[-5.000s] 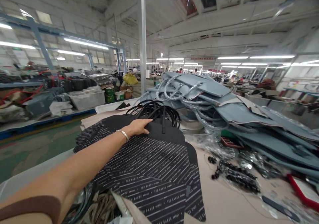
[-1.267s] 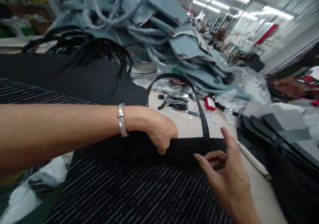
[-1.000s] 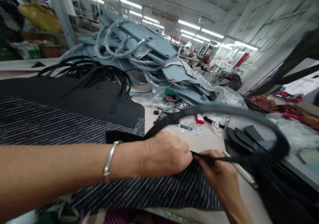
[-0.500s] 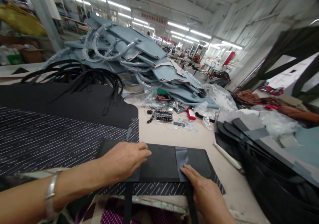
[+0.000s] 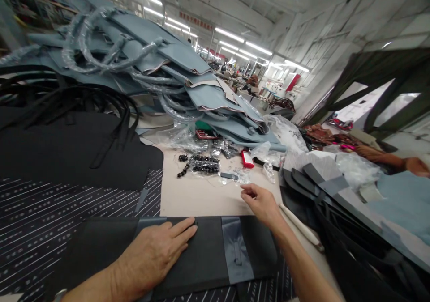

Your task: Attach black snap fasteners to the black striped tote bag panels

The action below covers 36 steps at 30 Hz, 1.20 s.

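My left hand (image 5: 157,253) lies flat, fingers stretched out, on a long black bag panel (image 5: 204,248). Two shiny grey strips cross the panel; the right-hand strip (image 5: 237,253) has a narrow slot in it. Beneath lies black lining fabric (image 5: 30,230) with white lettering and stripes. Off the panel, my right hand (image 5: 260,202) reaches over the pale tabletop (image 5: 201,199), fingers loosely bent and apart, nothing seen in them. Just beyond its fingertips are a small dark flat strip (image 5: 229,176) and tiny loose bits in clear plastic.
Black hardware in plastic (image 5: 203,164), a red-and-white box (image 5: 247,159) and a red calculator-like object (image 5: 206,134) lie ahead. Blue-grey bag pieces (image 5: 188,60) are heaped behind. Black panels with straps (image 5: 74,145) lie left; a whitish rod (image 5: 300,227) and black pieces (image 5: 356,248) lie right.
My right hand has left the grey strip and moved forward over the tabletop. My left hand now rests flatter on the panel. The view has shifted to the right.
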{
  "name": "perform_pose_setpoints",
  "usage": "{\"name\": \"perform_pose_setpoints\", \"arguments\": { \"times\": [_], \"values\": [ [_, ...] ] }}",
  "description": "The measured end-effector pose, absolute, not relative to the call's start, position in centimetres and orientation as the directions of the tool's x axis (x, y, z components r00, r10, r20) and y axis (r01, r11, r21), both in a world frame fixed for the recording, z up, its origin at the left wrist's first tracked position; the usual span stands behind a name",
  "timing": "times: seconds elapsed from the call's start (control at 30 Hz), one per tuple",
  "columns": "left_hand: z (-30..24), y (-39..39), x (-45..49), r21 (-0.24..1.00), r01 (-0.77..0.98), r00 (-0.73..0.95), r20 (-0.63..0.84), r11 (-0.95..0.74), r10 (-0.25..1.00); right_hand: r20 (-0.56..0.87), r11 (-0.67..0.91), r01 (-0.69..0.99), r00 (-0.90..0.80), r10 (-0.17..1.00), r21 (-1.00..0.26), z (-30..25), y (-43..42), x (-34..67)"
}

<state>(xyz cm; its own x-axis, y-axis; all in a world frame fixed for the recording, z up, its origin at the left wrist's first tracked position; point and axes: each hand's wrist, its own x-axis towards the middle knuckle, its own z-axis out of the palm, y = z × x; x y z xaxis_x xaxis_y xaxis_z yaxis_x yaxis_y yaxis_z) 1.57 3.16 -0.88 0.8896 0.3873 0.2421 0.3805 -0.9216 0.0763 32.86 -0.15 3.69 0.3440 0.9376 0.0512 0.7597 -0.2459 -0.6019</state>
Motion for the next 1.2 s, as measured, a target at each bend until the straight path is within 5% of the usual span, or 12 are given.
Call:
{"name": "perform_pose_setpoints", "arguments": {
  "times": [0.27,0.67,0.93,1.2],
  "values": [
    [-0.9,3.3,1.3,0.055,0.352,0.9,0.255,-0.934,0.354,-0.001,-0.13,0.836,0.152,0.988,-0.533,1.4,7.7,31.6],
    [-1.0,3.2,1.3,0.191,0.394,0.887,0.176,-0.899,0.426,-0.114,0.033,0.94,-0.076,0.991,-0.339,3.1,10.2,31.2],
    [-0.8,3.0,1.3,0.228,0.398,0.871,0.209,-0.889,0.444,-0.09,-0.054,0.854,0.008,0.996,-0.517,3.8,7.5,28.9],
    [-0.7,2.9,1.4,0.209,0.419,0.864,0.208,-0.884,0.459,-0.25,-0.034,0.767,-0.167,0.954,-0.641,4.3,1.6,22.4]
  ]
}}
